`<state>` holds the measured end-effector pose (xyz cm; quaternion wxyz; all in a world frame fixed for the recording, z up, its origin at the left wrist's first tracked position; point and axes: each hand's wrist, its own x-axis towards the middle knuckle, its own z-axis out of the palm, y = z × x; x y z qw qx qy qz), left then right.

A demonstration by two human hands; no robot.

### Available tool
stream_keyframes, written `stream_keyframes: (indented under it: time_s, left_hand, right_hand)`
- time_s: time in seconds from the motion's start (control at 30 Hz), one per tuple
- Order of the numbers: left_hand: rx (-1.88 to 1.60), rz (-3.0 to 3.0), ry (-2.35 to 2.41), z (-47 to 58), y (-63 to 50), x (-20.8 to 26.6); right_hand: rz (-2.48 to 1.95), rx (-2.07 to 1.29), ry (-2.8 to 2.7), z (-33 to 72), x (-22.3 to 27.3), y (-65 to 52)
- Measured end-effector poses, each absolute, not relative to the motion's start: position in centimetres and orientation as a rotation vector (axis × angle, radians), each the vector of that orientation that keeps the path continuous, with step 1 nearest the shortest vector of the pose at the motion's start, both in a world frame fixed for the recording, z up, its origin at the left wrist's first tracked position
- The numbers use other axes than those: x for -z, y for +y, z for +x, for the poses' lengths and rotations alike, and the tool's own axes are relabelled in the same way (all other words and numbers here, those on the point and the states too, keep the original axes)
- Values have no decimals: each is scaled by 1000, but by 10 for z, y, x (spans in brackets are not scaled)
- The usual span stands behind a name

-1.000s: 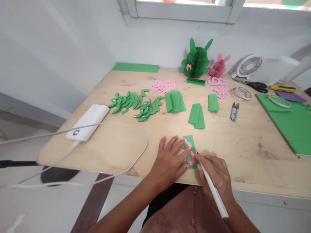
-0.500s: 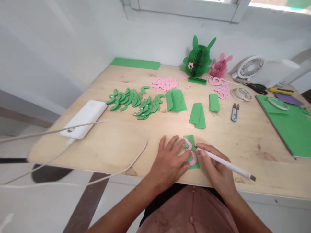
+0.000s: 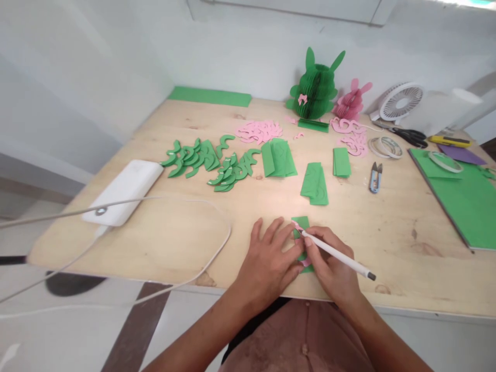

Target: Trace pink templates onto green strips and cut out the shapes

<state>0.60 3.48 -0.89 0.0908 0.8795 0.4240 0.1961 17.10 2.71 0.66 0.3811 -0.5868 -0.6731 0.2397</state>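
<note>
My left hand (image 3: 269, 256) lies with fingers spread over a pink curved paper cutout (image 3: 306, 262), pressing it onto a small green paper strip (image 3: 300, 222) near the table's front edge. Closed round a white pencil-like pen (image 3: 341, 254) is my right hand (image 3: 335, 266); the pen's dark tip meets the cutout's upper edge. Both hands cover much of the cutout. Beyond them lie folded green papers (image 3: 314, 183) with drawn outlines, a green stack (image 3: 279, 157) and a smaller folded green piece (image 3: 341, 161).
Green curved cutouts (image 3: 228, 173) and pink cutouts (image 3: 259, 132) lie farther back. A white power bank (image 3: 123, 194) with a cable sits left. Snips (image 3: 375, 177), tape rolls (image 3: 389, 148), scissors (image 3: 411, 137) and a fan (image 3: 401, 103) are right. A green honeycomb paper figure (image 3: 315, 93) stands behind.
My right hand has moved left with the pen, bringing its tip from the strip's right side onto the cutout's upper part. The left hand stays in place. The view has shifted slightly.
</note>
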Motion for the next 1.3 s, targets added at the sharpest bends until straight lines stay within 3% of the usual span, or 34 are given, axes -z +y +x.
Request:
stream_keyframes:
  time_s: [0.23, 1.3]
  left_hand:
    - [-555, 2606, 1256, 6, 35, 7]
    - [-387, 2615, 1148, -9, 43, -3]
  right_hand:
    - [-1435, -359, -1848, 169, -3, 27]
    - [-1452, -300, -1900, 170, 3, 25]
